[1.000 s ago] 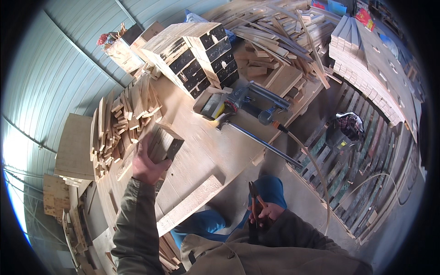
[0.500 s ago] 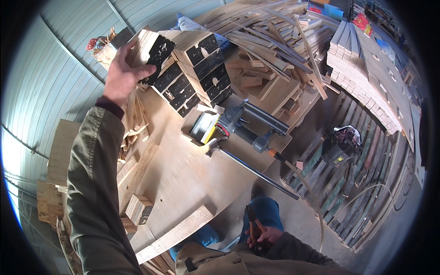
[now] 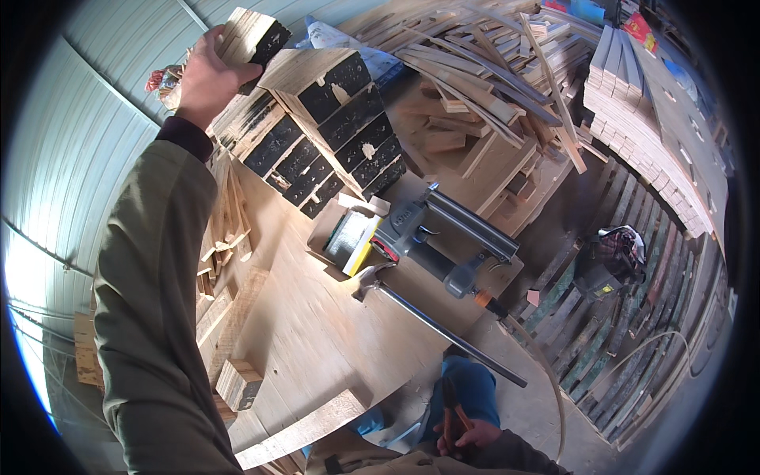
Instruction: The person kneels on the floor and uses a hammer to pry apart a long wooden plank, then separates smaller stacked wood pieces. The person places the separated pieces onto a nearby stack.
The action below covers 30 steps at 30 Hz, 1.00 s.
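Wooden block (image 3: 252, 36) gripped in left hand (image 3: 207, 75), above stacked blocks (image 3: 332, 119)

The left hand (image 3: 207, 79) is bare, and behind it the arm wears a loose olive-green jacket sleeve (image 3: 154, 317) with a darker maroon inner cuff (image 3: 186, 136) at the wrist. The right hand (image 3: 473, 434) is bare too, with the same olive sleeve behind it.

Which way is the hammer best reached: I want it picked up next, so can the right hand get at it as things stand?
Probably not at once: the right hand is low by the lap and seems to grip a tool. The hammer lies uncovered on the table.
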Each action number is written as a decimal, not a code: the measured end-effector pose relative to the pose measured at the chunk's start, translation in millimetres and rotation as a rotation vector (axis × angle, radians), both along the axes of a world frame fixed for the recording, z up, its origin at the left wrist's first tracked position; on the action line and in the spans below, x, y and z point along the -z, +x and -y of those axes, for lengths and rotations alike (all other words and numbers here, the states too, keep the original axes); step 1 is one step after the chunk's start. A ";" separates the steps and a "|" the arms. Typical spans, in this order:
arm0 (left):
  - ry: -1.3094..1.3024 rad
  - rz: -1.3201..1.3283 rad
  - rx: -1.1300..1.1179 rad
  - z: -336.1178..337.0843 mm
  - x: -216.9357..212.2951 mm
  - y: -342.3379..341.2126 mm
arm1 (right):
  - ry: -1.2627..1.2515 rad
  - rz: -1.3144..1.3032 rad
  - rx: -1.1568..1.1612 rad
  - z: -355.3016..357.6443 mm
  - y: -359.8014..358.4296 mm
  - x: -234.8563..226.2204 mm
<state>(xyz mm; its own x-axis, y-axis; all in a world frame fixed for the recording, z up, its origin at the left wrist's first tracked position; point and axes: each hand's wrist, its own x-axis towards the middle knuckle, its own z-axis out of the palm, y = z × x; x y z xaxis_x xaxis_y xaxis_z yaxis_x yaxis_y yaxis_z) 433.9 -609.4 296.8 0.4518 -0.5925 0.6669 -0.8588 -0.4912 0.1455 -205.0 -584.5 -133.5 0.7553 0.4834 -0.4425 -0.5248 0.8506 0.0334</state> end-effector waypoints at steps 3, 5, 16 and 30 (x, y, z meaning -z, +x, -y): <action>0.023 0.117 -0.074 6.0 2.0 23.9 | 0.021 -0.003 -0.018 4.4 3.8 7.0; 0.035 0.142 -0.080 11.3 4.7 39.2 | 0.010 0.013 -0.031 4.2 5.3 12.4; 0.137 0.200 -0.157 47.8 24.9 85.0 | 0.152 0.280 0.158 -28.0 -10.4 80.6; 0.158 -0.025 -0.220 38.4 46.2 104.5 | 0.266 0.294 0.344 -26.1 -13.4 69.7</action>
<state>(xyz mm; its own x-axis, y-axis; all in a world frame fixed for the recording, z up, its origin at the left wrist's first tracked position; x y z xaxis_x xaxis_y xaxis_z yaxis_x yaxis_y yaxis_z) 538.4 -647.7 250.6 0.5966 -0.5743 0.5606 -0.7261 -0.6837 0.0723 -218.4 -558.4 -203.2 0.9641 0.2523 -0.0831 -0.2363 0.9575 0.1652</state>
